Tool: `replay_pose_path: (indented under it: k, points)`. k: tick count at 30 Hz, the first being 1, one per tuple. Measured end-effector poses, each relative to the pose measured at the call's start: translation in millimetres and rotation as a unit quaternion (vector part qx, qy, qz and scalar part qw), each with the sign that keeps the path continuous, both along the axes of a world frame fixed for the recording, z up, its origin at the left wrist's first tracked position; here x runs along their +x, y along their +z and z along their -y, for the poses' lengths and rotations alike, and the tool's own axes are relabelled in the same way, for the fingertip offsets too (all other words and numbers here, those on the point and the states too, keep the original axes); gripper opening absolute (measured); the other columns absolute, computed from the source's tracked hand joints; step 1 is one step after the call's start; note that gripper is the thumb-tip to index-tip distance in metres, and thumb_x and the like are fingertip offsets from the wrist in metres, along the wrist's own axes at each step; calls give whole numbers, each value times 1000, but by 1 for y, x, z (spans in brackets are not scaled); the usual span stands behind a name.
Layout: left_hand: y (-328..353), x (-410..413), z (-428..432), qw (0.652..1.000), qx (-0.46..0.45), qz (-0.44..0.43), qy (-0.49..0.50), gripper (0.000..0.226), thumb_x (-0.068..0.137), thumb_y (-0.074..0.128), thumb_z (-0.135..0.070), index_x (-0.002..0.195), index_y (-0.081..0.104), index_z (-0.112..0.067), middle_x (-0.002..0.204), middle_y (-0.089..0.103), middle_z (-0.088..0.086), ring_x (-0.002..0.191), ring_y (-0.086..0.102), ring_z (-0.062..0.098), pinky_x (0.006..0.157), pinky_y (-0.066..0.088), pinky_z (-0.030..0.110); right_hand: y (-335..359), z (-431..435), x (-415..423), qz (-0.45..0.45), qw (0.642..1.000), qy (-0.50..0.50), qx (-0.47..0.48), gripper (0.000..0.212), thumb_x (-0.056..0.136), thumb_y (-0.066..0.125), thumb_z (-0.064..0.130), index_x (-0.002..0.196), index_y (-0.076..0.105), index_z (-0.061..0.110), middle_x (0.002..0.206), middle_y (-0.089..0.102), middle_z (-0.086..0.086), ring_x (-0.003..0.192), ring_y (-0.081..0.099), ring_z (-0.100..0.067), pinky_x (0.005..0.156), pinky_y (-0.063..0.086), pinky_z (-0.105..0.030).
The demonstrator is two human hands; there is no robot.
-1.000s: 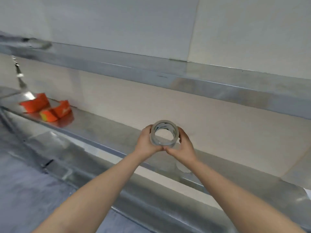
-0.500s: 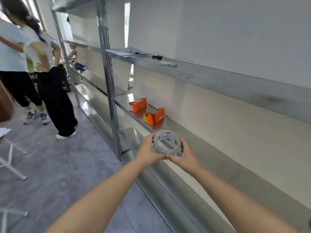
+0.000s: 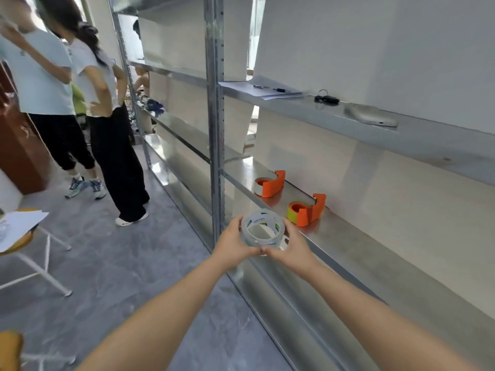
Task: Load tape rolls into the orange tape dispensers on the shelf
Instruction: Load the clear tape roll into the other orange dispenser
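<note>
Clear tape roll gripped by left hand and right hand near two orange dispensers on shelf.

A grey marbled stone floor is bordered on the right by a tall silver metal shelving rack, which is backed by plain white panels. At the left, a dark brown wooden cabinet and a white-legged stool carrying loose white paper sheets are placed.
</note>
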State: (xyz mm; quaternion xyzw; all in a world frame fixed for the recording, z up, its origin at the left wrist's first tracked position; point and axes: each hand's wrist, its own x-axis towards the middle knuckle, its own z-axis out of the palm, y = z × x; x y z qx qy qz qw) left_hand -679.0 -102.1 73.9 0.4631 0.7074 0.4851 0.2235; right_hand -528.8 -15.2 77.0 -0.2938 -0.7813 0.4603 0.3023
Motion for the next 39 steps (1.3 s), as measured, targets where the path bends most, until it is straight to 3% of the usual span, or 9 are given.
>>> replay_pose_path:
  k: [3, 8, 19, 26, 29, 32, 34, 36, 39]
  points:
    - [-4, -25, -18, 1000, -3, 9, -5, 82, 39, 86, -46, 109, 43, -39, 102, 52, -29, 97, 53, -6, 74, 41, 12, -3, -18, -25, 2, 1000, 0, 0, 71, 56, 84, 26, 119, 51, 36, 114, 62, 20, 104, 57, 12, 79, 44, -3]
    - [-5, -57, -77, 999, -4, -8, -49, 75, 39, 88, -44, 97, 42, -59, 108, 56, -26, 104, 54, -3, 85, 47, 25, -9, -67, -53, -13, 999, -31, -16, 73, 60, 84, 17, 124, 51, 24, 115, 61, 14, 105, 57, 9, 80, 44, -3]
    - [-22, -103, -224, 988, -65, -37, -133, 91, 38, 89, -50, 113, 39, -42, 106, 57, -23, 98, 53, -9, 74, 40, 8, -21, -180, -85, 15, 991, -126, -35, 65, 58, 85, 16, 109, 50, 37, 104, 62, 19, 95, 58, 13, 78, 43, -2]
    - [-49, -128, -272, 971, -90, -61, -214, 91, 40, 89, -42, 113, 34, -44, 107, 49, -27, 96, 44, -29, 69, 38, -6, -53, -202, -116, 59, 971, -231, -24, 68, 55, 83, 23, 116, 55, 14, 116, 64, -2, 108, 60, -15, 93, 50, -33]
    - [-54, -139, -292, 958, -86, -78, -261, 85, 47, 88, -29, 105, 31, -53, 112, 48, -20, 100, 49, -14, 75, 39, 0, -61, -211, -135, 58, 957, -282, -27, 62, 53, 80, 23, 110, 57, 15, 112, 65, -2, 104, 62, -16, 90, 52, -33]
    - [-57, -146, -312, 941, -58, -87, -322, 79, 50, 82, -18, 108, 37, -46, 115, 53, -7, 105, 53, 1, 90, 45, 20, -64, -217, -151, 67, 943, -325, -27, 52, 56, 78, 27, 102, 55, 26, 103, 62, 11, 96, 61, -7, 78, 47, -11]
    - [-60, -151, -323, 928, -26, -82, -361, 72, 50, 76, -13, 112, 46, -36, 106, 58, -10, 102, 56, -6, 89, 47, 14, -67, -220, -161, 72, 934, -349, -25, 57, 57, 78, 28, 108, 53, 26, 103, 58, 13, 96, 58, -4, 77, 39, -1]
    - [-63, -154, -332, 922, -12, -94, -376, 77, 51, 72, -16, 122, 44, -25, 105, 54, -17, 102, 51, -16, 85, 40, 1, -71, -221, -169, 87, 922, -376, -30, 65, 57, 78, 25, 116, 51, 18, 113, 59, 4, 105, 57, -9, 86, 42, -8]
    - [-71, -161, -346, 919, -14, -110, -379, 66, 61, 68, -15, 123, 46, -17, 113, 60, -4, 109, 57, 7, 95, 48, 27, -75, -225, -182, 107, 906, -407, -36, 70, 60, 78, 22, 122, 47, 11, 121, 58, -5, 112, 56, -16, 95, 45, -23]
